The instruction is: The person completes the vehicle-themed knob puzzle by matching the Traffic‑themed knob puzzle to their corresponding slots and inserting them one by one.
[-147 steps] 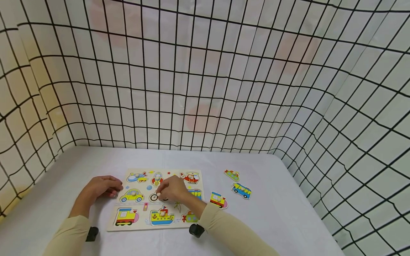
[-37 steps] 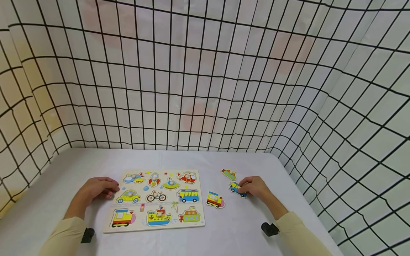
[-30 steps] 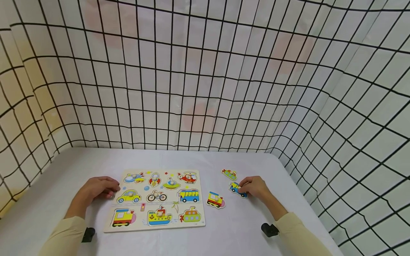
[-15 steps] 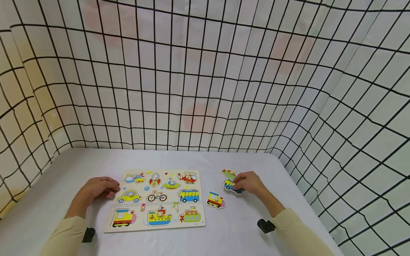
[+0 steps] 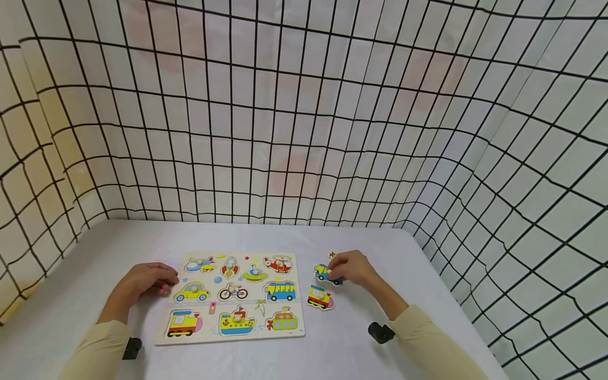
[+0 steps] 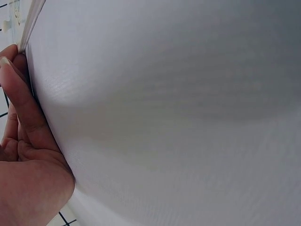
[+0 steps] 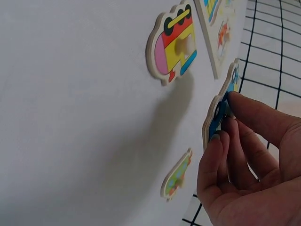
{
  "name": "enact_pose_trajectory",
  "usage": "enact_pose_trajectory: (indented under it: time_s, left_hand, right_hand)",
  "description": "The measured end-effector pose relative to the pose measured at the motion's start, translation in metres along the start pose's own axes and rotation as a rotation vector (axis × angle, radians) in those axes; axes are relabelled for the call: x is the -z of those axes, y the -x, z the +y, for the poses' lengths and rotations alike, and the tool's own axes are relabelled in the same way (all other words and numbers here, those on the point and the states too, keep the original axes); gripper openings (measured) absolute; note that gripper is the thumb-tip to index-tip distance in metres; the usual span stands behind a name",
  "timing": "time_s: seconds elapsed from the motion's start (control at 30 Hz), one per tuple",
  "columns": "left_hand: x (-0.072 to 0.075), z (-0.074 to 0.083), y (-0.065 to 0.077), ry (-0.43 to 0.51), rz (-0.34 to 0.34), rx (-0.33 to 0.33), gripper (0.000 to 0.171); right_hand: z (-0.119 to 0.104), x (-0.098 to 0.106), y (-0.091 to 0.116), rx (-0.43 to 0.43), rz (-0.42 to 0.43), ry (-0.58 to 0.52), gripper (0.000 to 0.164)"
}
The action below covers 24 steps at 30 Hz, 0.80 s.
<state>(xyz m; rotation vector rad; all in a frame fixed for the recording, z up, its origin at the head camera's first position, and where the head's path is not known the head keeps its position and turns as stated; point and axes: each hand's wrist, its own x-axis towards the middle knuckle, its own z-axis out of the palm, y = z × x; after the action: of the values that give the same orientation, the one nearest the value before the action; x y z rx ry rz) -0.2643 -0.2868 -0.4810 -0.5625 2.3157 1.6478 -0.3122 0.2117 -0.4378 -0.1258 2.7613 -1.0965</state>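
Note:
My right hand (image 5: 353,268) pinches a bus-shaped puzzle piece (image 5: 321,271) by its knob, thumb and fingertips together. The right wrist view shows this bus piece (image 7: 217,113) tilted and lifted off the table. Below it in the head view lies a train piece (image 5: 320,297), face up. Mostly behind my right hand is a submarine piece (image 5: 332,255), seen whole as a small green piece (image 7: 175,180) in the right wrist view. My left hand (image 5: 149,278) rests at the left edge of the wooden puzzle board (image 5: 210,332), its fingertips touching that edge, fingers loosely bent.
Knobbed pieces such as a car (image 5: 191,292), a bicycle (image 5: 233,291) and a boat (image 5: 237,321) sit in the board. Printed bus (image 5: 280,291), train (image 5: 184,323) and submarine (image 5: 282,319) pictures show there without knobs. Black netting (image 5: 266,158) over white cloth surrounds the white table (image 5: 228,364).
My right hand has left the bicycle on the board, taken the bus piece on the right, and carried it leftward off the table. My left hand has stayed by the board's edge.

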Motion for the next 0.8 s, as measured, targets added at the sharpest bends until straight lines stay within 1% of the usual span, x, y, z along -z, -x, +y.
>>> enact_pose_trajectory:
  time_s: [0.23, 0.47, 0.67, 0.8]
  left_hand:
    - [0.0, 0.0, -0.001, -0.013, 0.0, -0.004, 0.037]
    - [0.001, -0.002, -0.001, -0.001, -0.002, -0.003, 0.038]
    - [0.001, -0.002, 0.0, -0.01, -0.004, -0.012, 0.036]
    - [0.0, 0.0, 0.003, -0.021, -0.007, -0.023, 0.036]
  right_hand:
    - [-0.013, -0.014, -0.002, 0.026, -0.029, 0.01, 0.012]
    - [-0.029, -0.032, -0.001, 0.066, -0.06, 0.054, 0.012]
    - [-0.042, -0.047, 0.0, 0.102, -0.108, 0.046, 0.012]
    - [-0.049, -0.057, 0.001, 0.108, -0.124, 0.023, 0.012]
